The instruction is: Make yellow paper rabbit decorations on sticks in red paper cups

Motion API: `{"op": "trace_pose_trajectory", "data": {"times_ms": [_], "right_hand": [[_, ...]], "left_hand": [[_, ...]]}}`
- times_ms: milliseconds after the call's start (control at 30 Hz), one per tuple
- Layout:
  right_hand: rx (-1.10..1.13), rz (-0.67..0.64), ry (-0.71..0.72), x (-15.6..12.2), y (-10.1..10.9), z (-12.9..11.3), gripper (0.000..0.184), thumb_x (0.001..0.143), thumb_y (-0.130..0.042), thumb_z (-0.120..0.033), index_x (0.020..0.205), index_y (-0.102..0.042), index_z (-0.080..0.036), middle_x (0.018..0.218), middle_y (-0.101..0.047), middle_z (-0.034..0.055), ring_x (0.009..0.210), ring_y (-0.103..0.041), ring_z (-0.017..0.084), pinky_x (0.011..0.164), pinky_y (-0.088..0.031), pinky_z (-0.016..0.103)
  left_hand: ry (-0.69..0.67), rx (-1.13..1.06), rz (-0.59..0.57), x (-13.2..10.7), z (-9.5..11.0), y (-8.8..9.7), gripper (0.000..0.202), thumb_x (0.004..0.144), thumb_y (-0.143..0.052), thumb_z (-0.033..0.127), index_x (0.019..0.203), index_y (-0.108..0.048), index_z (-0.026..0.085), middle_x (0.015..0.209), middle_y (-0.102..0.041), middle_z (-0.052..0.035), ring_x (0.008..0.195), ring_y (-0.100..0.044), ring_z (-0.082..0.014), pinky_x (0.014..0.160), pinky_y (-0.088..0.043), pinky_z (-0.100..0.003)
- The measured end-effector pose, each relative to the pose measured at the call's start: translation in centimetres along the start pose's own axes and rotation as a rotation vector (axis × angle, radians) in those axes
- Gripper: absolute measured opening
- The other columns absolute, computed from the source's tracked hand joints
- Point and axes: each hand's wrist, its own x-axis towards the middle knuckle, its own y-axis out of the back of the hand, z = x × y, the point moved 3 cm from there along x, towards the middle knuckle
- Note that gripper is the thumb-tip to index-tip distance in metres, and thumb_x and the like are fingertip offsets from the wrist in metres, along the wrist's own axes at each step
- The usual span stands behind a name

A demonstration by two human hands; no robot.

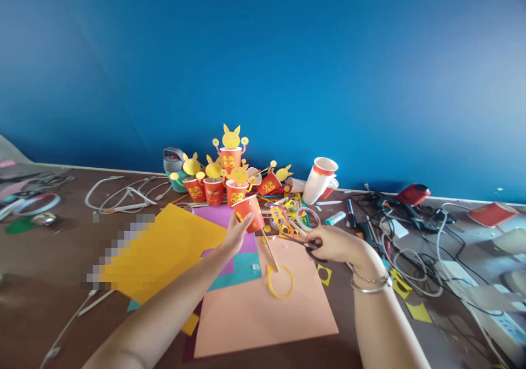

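Observation:
My left hand (237, 233) is closed round a red paper cup (249, 211), held tilted above the coloured paper sheets. A wooden stick (270, 251) hangs down from the cup toward a yellow paper ring (280, 281) lying on the peach sheet (263, 308). My right hand (335, 244), with bangles on the wrist, grips black scissors (306, 244) whose blades point left toward the cup.
Behind stands a cluster of red cups with yellow animal faces (224, 177) and a stack of paper cups (320, 180). Yellow (160, 254), purple and teal sheets lie at left. Cables, a glue gun (405, 199) and a power strip (499, 319) crowd the right; white cords (123, 196) lie at back left.

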Motion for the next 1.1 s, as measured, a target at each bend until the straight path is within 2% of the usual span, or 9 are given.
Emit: {"op": "trace_pose_trajectory", "data": {"times_ms": [100, 167, 267, 333, 433, 533, 700, 867, 1100], "right_hand": [[0.088, 0.051, 0.014, -0.5, 0.4, 0.0, 0.024, 0.070, -0.060, -0.022, 0.090, -0.072, -0.022, 0.063, -0.062, -0.0024, 0.056, -0.052, 0.012, 0.049, -0.029, 0.022], [0.145, 0.209, 0.075, -0.3, 0.6, -0.9, 0.026, 0.073, -0.059, -0.023, 0.096, -0.071, -0.022, 0.067, -0.064, -0.0021, 0.058, -0.053, 0.012, 0.051, -0.033, 0.022], [0.197, 0.493, 0.240, 0.7, 0.2, -3.5, 0.026, 0.078, -0.054, -0.018, 0.101, -0.068, -0.021, 0.076, -0.067, -0.0005, 0.066, -0.058, 0.013, 0.058, -0.039, 0.022], [0.155, 0.579, 0.312, 1.7, -0.8, -5.2, 0.027, 0.078, -0.054, -0.013, 0.101, -0.067, -0.021, 0.086, -0.070, 0.0021, 0.075, -0.062, 0.015, 0.065, -0.043, 0.023], [0.030, 0.688, 0.293, 2.7, -2.1, -6.4, 0.029, 0.080, -0.055, -0.014, 0.106, -0.065, -0.021, 0.099, -0.070, 0.0061, 0.083, -0.065, 0.018, 0.068, -0.046, 0.025], [-0.061, 0.717, 0.264, 3.1, -2.7, -6.4, 0.032, 0.082, -0.054, -0.015, 0.111, -0.062, -0.023, 0.106, -0.069, 0.0061, 0.087, -0.065, 0.019, 0.069, -0.047, 0.026], [-0.124, 0.705, 0.235, 3.2, -2.6, -6.1, 0.036, 0.083, -0.053, -0.014, 0.117, -0.061, -0.025, 0.110, -0.068, 0.0047, 0.089, -0.066, 0.019, 0.066, -0.048, 0.025], [-0.123, 0.684, 0.230, 3.4, -2.7, -6.1, 0.036, 0.084, -0.053, -0.013, 0.117, -0.062, -0.026, 0.114, -0.067, 0.0050, 0.092, -0.066, 0.018, 0.067, -0.049, 0.023], [-0.082, 0.681, 0.281, 3.7, -2.8, -5.4, 0.036, 0.086, -0.052, -0.014, 0.118, -0.064, -0.025, 0.115, -0.067, 0.0052, 0.095, -0.067, 0.018, 0.073, -0.052, 0.024]], "left_hand": [[0.031, -0.061, -0.001, -0.1, -0.4, 0.0, 0.059, 0.066, -0.076, 0.052, 0.111, -0.059, 0.020, 0.101, -0.068, -0.0071, 0.091, -0.065, -0.0221, 0.082, -0.050, -0.036], [0.049, -0.097, 0.000, -0.3, -0.7, -0.1, 0.056, 0.066, -0.076, 0.053, 0.109, -0.060, 0.020, 0.100, -0.068, -0.0063, 0.090, -0.065, -0.0207, 0.082, -0.051, -0.034], [0.079, -0.121, -0.017, -0.6, -0.9, -0.3, 0.052, 0.071, -0.073, 0.053, 0.109, -0.059, 0.020, 0.099, -0.069, -0.0060, 0.088, -0.066, -0.0195, 0.080, -0.051, -0.033], [0.075, -0.122, -0.048, -0.8, -0.8, -0.6, 0.051, 0.074, -0.070, 0.052, 0.112, -0.058, 0.020, 0.100, -0.069, -0.0064, 0.087, -0.066, -0.0196, 0.079, -0.051, -0.032], [0.041, -0.124, -0.094, -1.0, -0.5, -0.8, 0.051, 0.076, -0.068, 0.051, 0.115, -0.058, 0.019, 0.101, -0.070, -0.0075, 0.088, -0.067, -0.0206, 0.080, -0.051, -0.033], [0.036, -0.112, -0.102, -1.0, -0.4, -0.8, 0.050, 0.078, -0.068, 0.050, 0.116, -0.058, 0.019, 0.104, -0.070, -0.0084, 0.092, -0.066, -0.0227, 0.084, -0.051, -0.035], [0.081, -0.162, -0.133, -1.3, -0.1, -1.4, 0.054, 0.077, -0.068, 0.052, 0.118, -0.057, 0.019, 0.108, -0.069, -0.0103, 0.098, -0.066, -0.0267, 0.087, -0.051, -0.040], [0.070, -0.230, -0.103, -1.5, 0.6, -1.9, 0.062, 0.073, -0.070, 0.056, 0.122, -0.055, 0.020, 0.107, -0.070, -0.0106, 0.101, -0.066, -0.0281, 0.090, -0.052, -0.042], [0.076, -0.265, -0.111, -1.3, 0.6, -1.8, 0.063, 0.072, -0.071, 0.055, 0.122, -0.056, 0.020, 0.101, -0.072, -0.0096, 0.105, -0.065, -0.0297, 0.096, -0.048, -0.047]]}}
